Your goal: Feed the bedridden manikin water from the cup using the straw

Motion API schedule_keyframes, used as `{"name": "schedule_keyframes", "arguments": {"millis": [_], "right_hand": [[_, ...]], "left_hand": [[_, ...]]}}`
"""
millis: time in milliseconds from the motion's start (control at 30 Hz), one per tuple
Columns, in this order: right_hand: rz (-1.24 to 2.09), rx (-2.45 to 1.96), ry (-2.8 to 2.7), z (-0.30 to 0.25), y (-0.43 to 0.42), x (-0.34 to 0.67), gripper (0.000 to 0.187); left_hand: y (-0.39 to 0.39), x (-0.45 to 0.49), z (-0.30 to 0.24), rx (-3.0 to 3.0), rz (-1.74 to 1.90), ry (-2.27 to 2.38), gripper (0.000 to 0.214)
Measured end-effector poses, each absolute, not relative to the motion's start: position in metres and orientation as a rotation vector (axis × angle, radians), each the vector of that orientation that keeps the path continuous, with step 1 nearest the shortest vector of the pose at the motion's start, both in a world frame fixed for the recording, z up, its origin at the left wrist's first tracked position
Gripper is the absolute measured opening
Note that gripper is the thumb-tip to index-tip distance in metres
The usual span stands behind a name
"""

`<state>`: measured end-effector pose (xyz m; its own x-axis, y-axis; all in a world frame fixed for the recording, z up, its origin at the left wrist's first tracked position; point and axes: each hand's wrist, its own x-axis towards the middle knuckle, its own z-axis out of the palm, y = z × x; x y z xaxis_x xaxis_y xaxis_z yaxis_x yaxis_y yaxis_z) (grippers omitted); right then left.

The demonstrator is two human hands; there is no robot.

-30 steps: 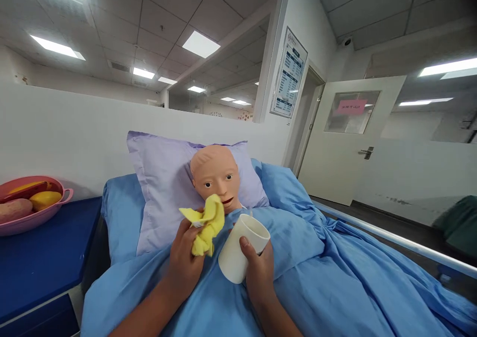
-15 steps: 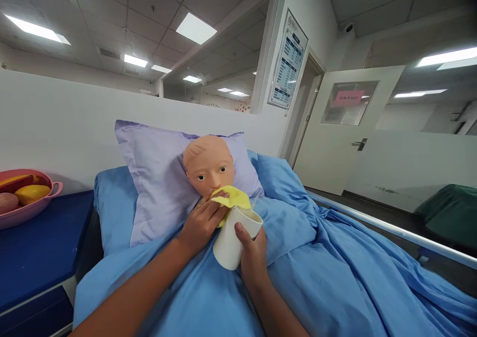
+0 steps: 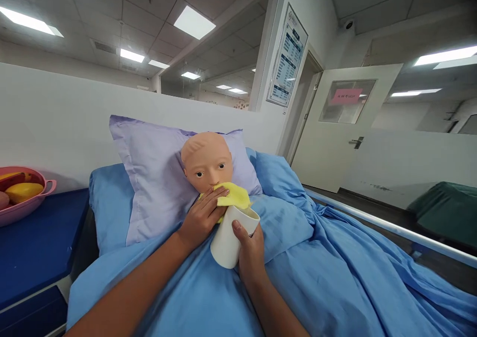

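Observation:
A manikin head (image 3: pixel 206 160) lies face up against a purple pillow (image 3: pixel 156 178). My left hand (image 3: pixel 201 218) presses a yellow cloth (image 3: pixel 237 196) to its mouth and chin, fingers extended together over the fabric. Part of the cloth hangs out to the right, above the rim of a white cup (image 3: pixel 227 245). Around that cup, my right hand (image 3: pixel 251 252) is closed, thumb on the near side. The cup leans to the right, and its contents are out of sight. Beneath both hands spreads a blue quilt (image 3: pixel 298 272).
On the left, a pink basket (image 3: pixel 28 211) of fruit stands on a dark blue cabinet top (image 3: pixel 33 247). A pale bed rail (image 3: pixel 391 227) runs along the right side. Behind the pillow is a white partition (image 3: pixel 67 113); a door (image 3: pixel 339 153) stands ajar farther back.
The left fingers now lie flatter over the cloth, with yellow fabric showing along the manikin's chin. The cup stays in the right hand. The whole view has shifted slightly.

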<state>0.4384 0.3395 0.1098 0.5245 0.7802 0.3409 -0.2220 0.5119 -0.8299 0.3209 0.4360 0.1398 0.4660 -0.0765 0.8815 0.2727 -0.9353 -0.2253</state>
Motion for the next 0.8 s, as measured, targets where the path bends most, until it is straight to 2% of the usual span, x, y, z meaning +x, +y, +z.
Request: {"name": "schedule_keyframes", "arguments": {"millis": [200, 433, 600, 800], "right_hand": [[0.676, -0.855, -0.814, 0.109, 0.340, 0.438, 0.058], [0.695, -0.821, -0.822, 0.115, 0.337, 0.437, 0.063], [0.681, -0.788, -0.840, 0.115, 0.338, 0.437, 0.060], [0.668, -0.838, -0.849, 0.110, 0.340, 0.439, 0.058]], "left_hand": [[0.433, 0.308, 0.118, -2.441, -1.495, -0.191, 0.053], [0.425, 0.318, 0.140, -2.348, -1.615, -0.172, 0.041], [0.429, 0.328, 0.142, -2.344, -1.554, -0.211, 0.035], [0.430, 0.319, 0.127, -2.430, -1.603, -0.228, 0.045]]}}
